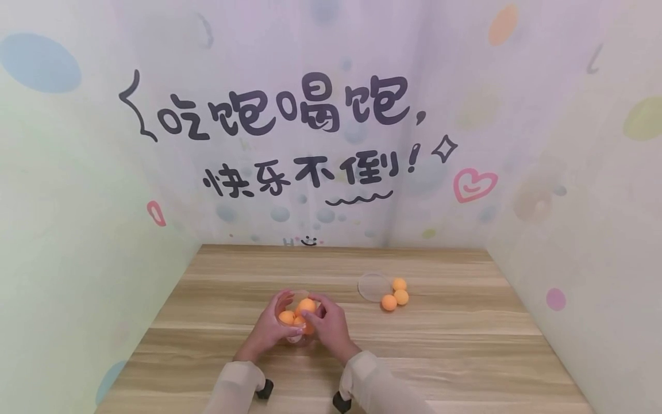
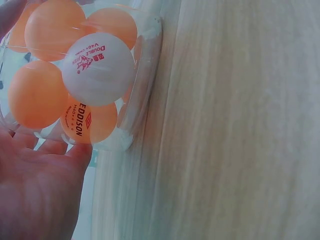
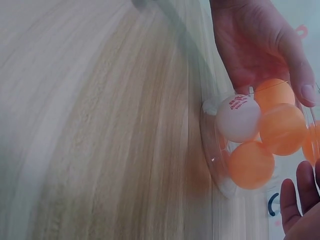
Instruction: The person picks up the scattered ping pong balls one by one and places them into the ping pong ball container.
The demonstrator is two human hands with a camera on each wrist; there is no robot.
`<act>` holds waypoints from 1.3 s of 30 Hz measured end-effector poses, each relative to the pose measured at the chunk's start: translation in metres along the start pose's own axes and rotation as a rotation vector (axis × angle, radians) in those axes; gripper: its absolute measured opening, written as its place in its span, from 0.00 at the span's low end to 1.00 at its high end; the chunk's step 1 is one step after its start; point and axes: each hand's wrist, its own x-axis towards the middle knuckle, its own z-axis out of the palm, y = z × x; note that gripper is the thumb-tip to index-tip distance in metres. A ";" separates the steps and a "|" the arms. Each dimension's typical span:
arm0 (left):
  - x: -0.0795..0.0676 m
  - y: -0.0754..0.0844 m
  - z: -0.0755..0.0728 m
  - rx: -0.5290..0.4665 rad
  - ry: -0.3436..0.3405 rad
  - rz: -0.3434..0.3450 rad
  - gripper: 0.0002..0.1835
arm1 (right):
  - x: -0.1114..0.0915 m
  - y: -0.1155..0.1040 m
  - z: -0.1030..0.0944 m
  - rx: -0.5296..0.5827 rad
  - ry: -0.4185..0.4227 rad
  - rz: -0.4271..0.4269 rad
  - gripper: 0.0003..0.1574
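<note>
In the head view a clear plastic tub [image 1: 297, 338] is filled with ping-pong balls [image 1: 287, 318], most of them orange. One white ping-pong ball [image 2: 97, 69], printed in red, shows through its wall in both wrist views. My left hand [image 1: 268, 329] grips the tub from its left side, thumb along the near side and fingers around the far wall. At the right of the tub's mouth, my right hand [image 1: 331, 325] pinches an orange ping-pong ball [image 1: 307, 306] on top of the others, its thumb on the near face. The tub's base is close over the wooden table [image 3: 125, 125].
Right of the tub, a clear round lid [image 1: 374, 287] lies flat on the table. Beside it, three orange ping-pong balls [image 1: 400, 297] are bunched together. Printed walls [image 1: 331, 221] border the table at the back and both sides.
</note>
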 end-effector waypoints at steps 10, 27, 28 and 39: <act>-0.001 -0.001 0.000 0.017 -0.010 0.032 0.50 | 0.001 0.005 -0.002 0.011 -0.027 -0.003 0.25; 0.000 0.000 0.001 0.021 0.007 -0.003 0.53 | -0.004 0.018 -0.015 0.049 -0.036 -0.055 0.24; 0.000 -0.001 0.001 0.025 0.007 -0.002 0.53 | -0.004 0.019 -0.016 0.047 -0.032 -0.056 0.24; -0.001 0.000 0.000 0.037 0.008 -0.011 0.53 | -0.005 0.033 -0.026 -0.081 -0.057 -0.059 0.25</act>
